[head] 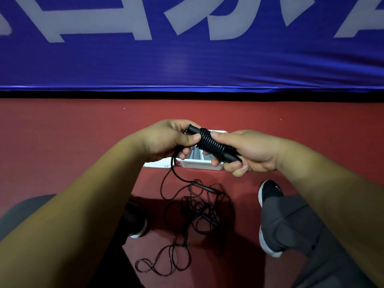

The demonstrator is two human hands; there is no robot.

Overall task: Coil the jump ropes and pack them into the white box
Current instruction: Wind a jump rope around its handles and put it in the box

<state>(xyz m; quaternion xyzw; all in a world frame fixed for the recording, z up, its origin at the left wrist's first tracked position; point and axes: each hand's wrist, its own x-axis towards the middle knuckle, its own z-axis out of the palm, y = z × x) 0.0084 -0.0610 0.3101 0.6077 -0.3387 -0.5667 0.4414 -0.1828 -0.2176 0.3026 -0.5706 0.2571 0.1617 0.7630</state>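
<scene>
- Two hands are up in front of the camera, and between them they hold one black jump rope (pixel 209 142).
- Its handles lie together as a single bundle, and the rope is wound round the middle in a tight row of turns.
- The left hand (pixel 172 138) grips the upper end of the bundle, with the thumb pressed on the first turns and the fingers curled underneath.
- The right hand (pixel 247 152) grips the lower end, with its fingers wrapped round the handles.
- One strand of loose cord (pixel 173 163) hangs from the bundle by the left hand and runs down to the floor (pixel 83 125).
- One tangle (pixel 199 206) of thin black cord lies on the red floor below the hands. I cannot tell how many ropes it holds.
- One white box (pixel 199 164) sits open on the floor, just behind and below the hands and partly hidden by them.
- At least two grey coils (pixel 195 154) show inside the box.
- One white lid (pixel 158 163) lies flat on the floor, touching the box's left side.
- Two black shoes with white soles stand on either side of the tangle: the left shoe (pixel 137 227) and the right shoe (pixel 270 192). A grey trouser leg (pixel 291 221) partly covers the right one.
- One blue banner (pixel 187 65) with large white letters runs across the back.
</scene>
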